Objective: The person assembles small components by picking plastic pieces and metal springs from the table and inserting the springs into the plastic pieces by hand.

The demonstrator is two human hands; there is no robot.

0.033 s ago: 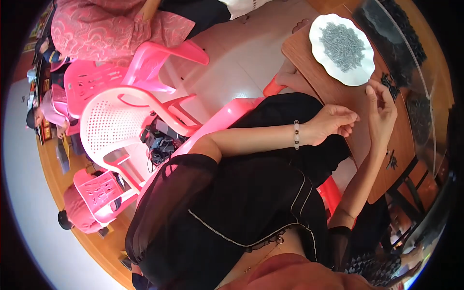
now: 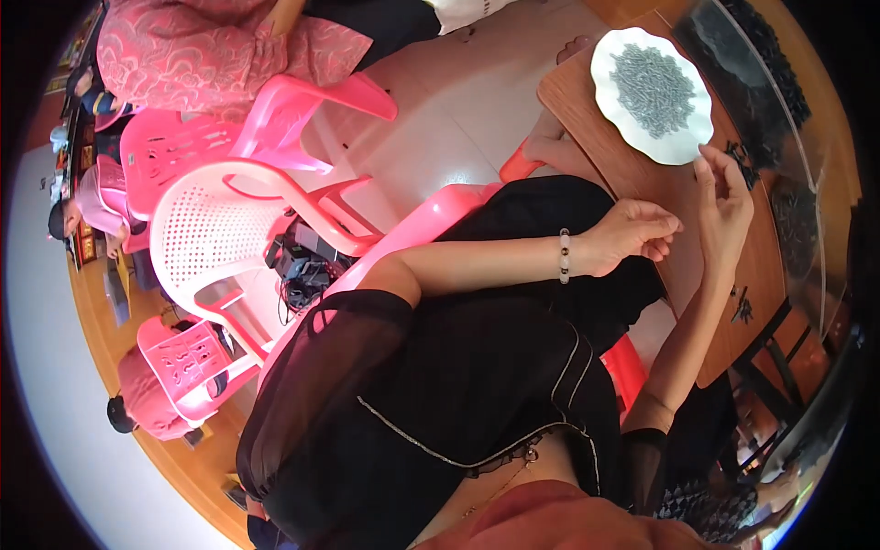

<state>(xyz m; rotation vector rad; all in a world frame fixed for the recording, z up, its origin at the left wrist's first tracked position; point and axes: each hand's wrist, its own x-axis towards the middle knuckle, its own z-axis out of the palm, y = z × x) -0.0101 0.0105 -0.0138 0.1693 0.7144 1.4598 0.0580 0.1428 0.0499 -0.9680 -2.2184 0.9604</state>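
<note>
There's a blk top [image 2: 477, 367] at 6 o'clock w/ see-thru sleeves [image 2: 302, 394] & sparkly trim [image 2: 412, 445], a necklace [image 2: 496, 487] near 6, bead bracelet [image 2: 565, 257] at 3, blk bottoms [image 2: 550, 200] approx 2.

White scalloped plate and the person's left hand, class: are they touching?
Apart. The head view shows a plain stretch of brown tabletop between the white plate and the left hand.
</note>
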